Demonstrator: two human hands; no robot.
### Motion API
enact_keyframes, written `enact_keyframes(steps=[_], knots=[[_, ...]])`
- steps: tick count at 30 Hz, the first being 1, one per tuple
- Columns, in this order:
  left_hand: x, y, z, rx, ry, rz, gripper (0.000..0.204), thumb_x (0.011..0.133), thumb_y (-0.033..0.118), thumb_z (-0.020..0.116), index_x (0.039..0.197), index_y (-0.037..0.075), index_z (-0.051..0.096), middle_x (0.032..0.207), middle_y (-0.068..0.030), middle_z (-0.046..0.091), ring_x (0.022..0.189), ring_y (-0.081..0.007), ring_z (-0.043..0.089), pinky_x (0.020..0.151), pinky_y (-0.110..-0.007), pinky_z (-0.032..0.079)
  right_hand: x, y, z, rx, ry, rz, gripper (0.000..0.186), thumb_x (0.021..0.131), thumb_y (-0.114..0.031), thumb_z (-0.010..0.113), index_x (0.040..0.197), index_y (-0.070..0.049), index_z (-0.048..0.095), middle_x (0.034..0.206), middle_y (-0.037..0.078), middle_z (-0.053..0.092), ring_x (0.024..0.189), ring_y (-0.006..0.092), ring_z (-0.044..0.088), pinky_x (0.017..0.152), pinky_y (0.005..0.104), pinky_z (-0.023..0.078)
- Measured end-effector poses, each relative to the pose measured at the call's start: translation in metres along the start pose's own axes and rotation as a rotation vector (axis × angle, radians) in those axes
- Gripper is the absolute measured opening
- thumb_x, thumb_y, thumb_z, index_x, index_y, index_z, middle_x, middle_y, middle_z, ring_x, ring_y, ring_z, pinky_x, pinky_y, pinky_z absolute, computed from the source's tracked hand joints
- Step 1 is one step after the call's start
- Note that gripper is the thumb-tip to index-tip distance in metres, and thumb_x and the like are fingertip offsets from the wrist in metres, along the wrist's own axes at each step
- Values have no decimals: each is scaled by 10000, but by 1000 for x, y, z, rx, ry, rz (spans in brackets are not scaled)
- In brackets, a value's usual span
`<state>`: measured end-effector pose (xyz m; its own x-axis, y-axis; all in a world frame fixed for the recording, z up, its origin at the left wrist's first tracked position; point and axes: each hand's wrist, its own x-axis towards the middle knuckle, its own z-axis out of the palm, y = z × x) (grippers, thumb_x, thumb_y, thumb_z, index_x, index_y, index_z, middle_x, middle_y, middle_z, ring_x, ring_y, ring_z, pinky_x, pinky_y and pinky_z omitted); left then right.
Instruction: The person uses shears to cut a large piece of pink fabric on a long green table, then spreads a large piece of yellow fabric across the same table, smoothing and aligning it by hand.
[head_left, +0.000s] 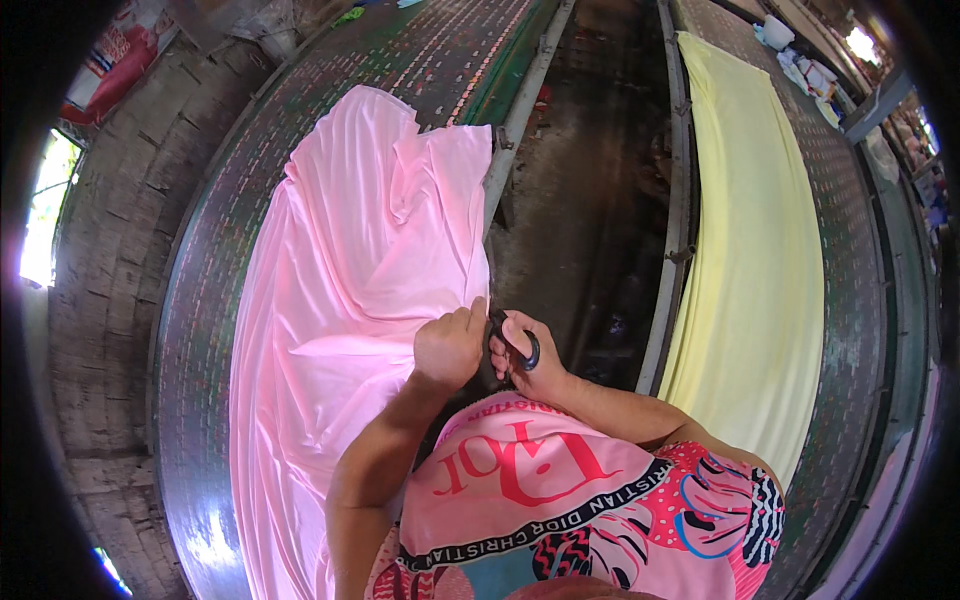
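Your right hand [535, 357] wraps its fingers round one pair of black scissors [531, 352], your left hand [449, 346] pinches one pink cloth [340, 270] on the left table [195, 400], one yellow cloth [750, 240] covering part of the right table [845, 230].

Pink shirt [470, 508]: worn by the person, printed with lettering in several places.
Front panel: a few very large red letters [543, 467] in a curling serif style.
Black band [560, 523]: white block capitals along its slanting length.
Panel's upper edge: smaller pinkish-red capitals [530, 407], partly hidden.
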<state>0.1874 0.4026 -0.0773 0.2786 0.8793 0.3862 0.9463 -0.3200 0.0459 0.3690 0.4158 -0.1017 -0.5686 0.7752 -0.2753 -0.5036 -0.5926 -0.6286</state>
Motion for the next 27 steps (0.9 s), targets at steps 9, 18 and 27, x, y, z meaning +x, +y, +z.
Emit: enact_keyframes(steps=[9,18,27], knots=[[-28,14,-2,-102,50,28,487,813,173,671,1277,27,693,763,-43,584,621,-206,633,543,-358,516,2,4,-20,-20,-16,17,470,1041,-485,695,1198,-60,571,832,34,615,667,158,617,599,329,540],[-56,10,-32,-304,67,77,445,787,84,678,1224,4,699,703,-72,532,584,-255,594,516,-417,476,3,6,-13,-74,-69,30,440,1025,-511,707,1128,-101,583,844,22,597,700,158,615,612,324,520],[-81,10,-52,-330,71,96,319,775,85,680,1091,50,712,691,-43,537,579,-229,602,520,-396,491,6,11,-13,-217,-10,47,487,1024,-583,673,1065,-104,600,873,28,607,731,175,614,651,345,522]])
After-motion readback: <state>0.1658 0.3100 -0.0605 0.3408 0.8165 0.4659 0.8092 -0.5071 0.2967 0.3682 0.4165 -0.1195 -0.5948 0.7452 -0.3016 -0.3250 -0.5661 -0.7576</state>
